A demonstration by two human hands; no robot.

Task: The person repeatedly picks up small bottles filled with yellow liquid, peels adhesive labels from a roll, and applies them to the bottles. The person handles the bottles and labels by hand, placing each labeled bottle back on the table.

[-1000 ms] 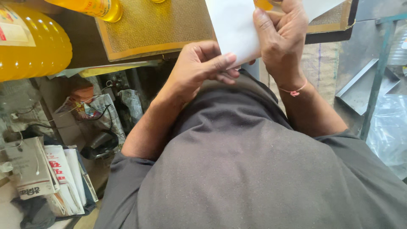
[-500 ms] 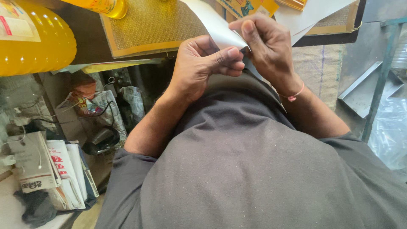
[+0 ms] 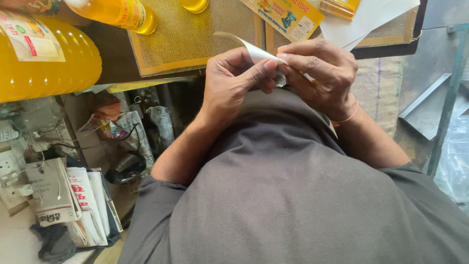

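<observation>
Both your hands are up at chest level, right over the front edge of the desk [image 3: 112, 63]. Your left hand [image 3: 234, 83] and right hand [image 3: 320, 73] meet in the middle w/ the white paper [image 3: 254, 49] pinched between them. Left thumb and fingers [image 3: 261, 73] are closed narrow on the paper's lower edge, and the right fingers [image 3: 298, 56] press on it from the other side, so both are gripping it, nothing spread wide.

Vs half a sec ago: the paper is folded down a lot smaller. Back then a long white strip stuck up toward the desk; a sec ago it was a full flat sheet held up. Now only a short curled tip shows above your left knuckles, pointing up-left over the woven mat [image 3: 195, 34]. Hands have also pulled in tighter, thumbs nearly touching.

Around you: big yellow bottle [image 3: 44, 58] at far left on the desk, smaller yellow bottle [image 3: 117, 12] just above it, yellow printed box [image 3: 288, 17] behind your right hand, near some loose white sheets [image 3: 366, 19]. Stack of newspapers [image 3: 73, 205] sits down low on your left, well apart from your hands.
</observation>
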